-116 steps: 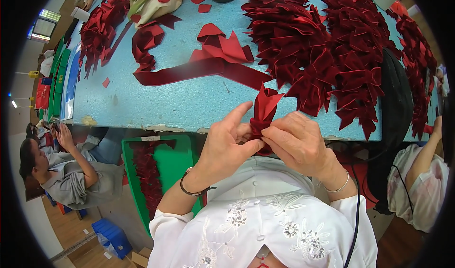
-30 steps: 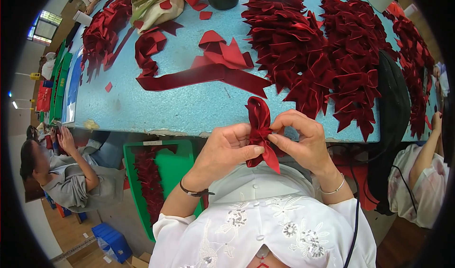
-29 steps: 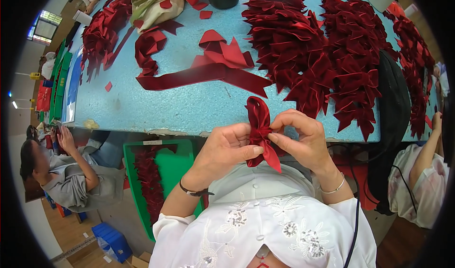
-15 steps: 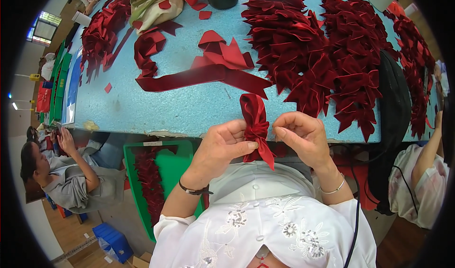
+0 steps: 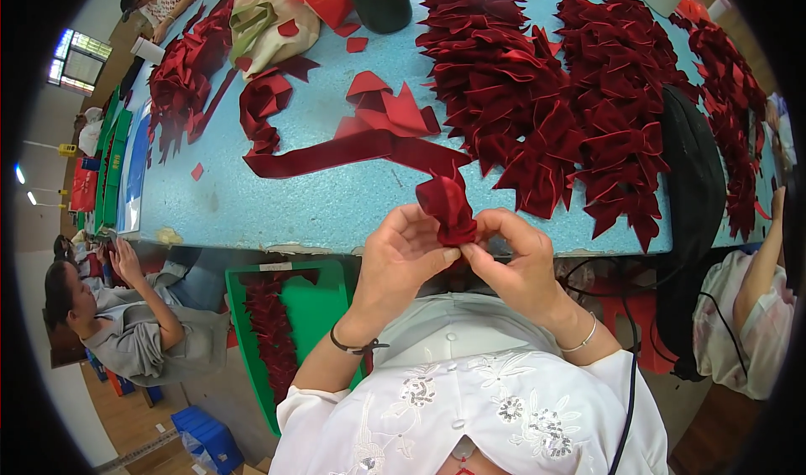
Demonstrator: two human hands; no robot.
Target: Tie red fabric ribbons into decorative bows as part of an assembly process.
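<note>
Between my two hands, at the near edge of the blue table, is a dark red velvet bow [image 5: 447, 206]. My left hand [image 5: 409, 248] grips its left side, the thumb pressed at its lower part. My right hand [image 5: 510, 252] pinches the bow low on its right side, thumb and forefinger together. My fingers hide the bow's lower end. Just beyond it lies a long red velvet ribbon [image 5: 336, 151], with folded red ribbon pieces [image 5: 386, 110] behind.
Rows of finished bows [image 5: 512, 97] cover the table's right side, near a black bag [image 5: 695, 164]. A green crate [image 5: 323, 307] holding bows stands at my left. A dark cylindrical container [image 5: 379, 0] and a cloth bag [image 5: 281, 26] stand farther back. Co-workers sit on both sides.
My right hand has come in from the right and now pinches the bow. The bow has tipped, its top loop turning toward me. The view has shifted slightly.
</note>
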